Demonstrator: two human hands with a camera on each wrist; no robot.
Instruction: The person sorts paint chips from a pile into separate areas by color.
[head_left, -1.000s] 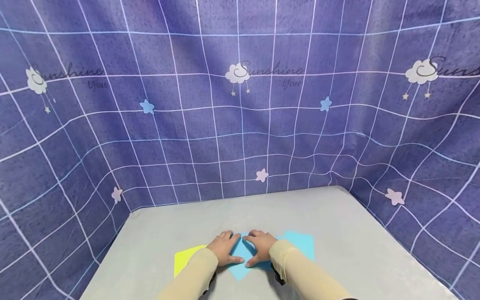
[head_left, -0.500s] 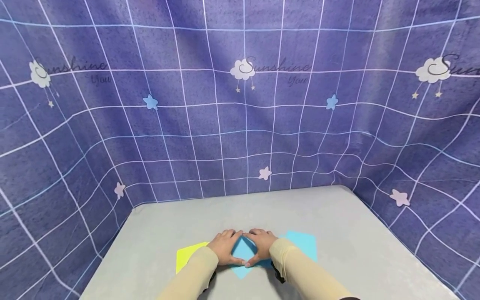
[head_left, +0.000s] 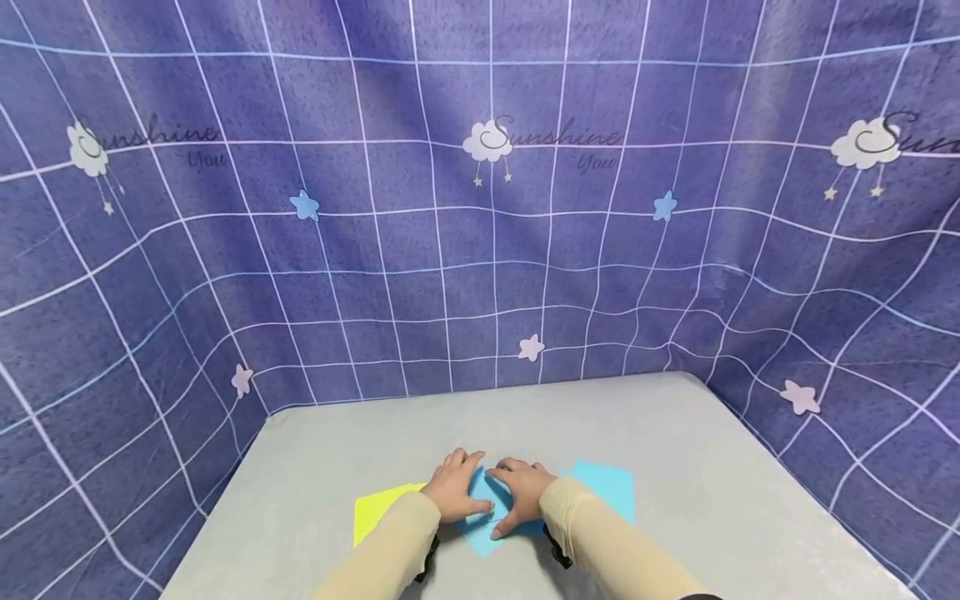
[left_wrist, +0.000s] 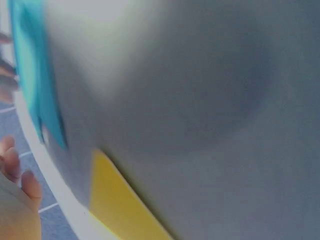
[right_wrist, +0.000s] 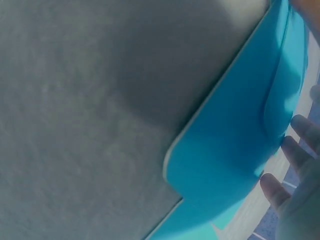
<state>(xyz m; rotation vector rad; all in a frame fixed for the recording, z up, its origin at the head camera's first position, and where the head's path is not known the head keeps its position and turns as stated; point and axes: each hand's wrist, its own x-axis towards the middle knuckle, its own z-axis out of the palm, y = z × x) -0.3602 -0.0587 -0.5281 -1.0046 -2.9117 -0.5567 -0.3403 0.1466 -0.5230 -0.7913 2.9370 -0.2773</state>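
Between the two hands lies a flat light-blue piece (head_left: 483,540), one corner pointing towards the person. My left hand (head_left: 450,490) is over its left side, thumb and fingers spread apart. In the left wrist view that hand's fingers (left_wrist: 31,187) are off to the side of the blue piece (left_wrist: 31,60), holding nothing. My right hand (head_left: 523,490) rests at the right side, thumb and forefinger making an arch. The right wrist view has its fingertips (right_wrist: 272,185) along the far edge of a blue piece (right_wrist: 220,135) with a rounded corner; pieces overlap there.
Another light-blue piece (head_left: 611,490) lies beyond the right wrist. A yellow flat piece (head_left: 375,512) is partly under the left sleeve. All rest on a grey table (head_left: 337,442), with a purple gridded curtain (head_left: 420,292) round its back and sides.
My hands came together, fingertips and thumbs meeting around the blue piece; now the left hand has drawn away from the right and its fingers have spread. The right hand has hardly moved.
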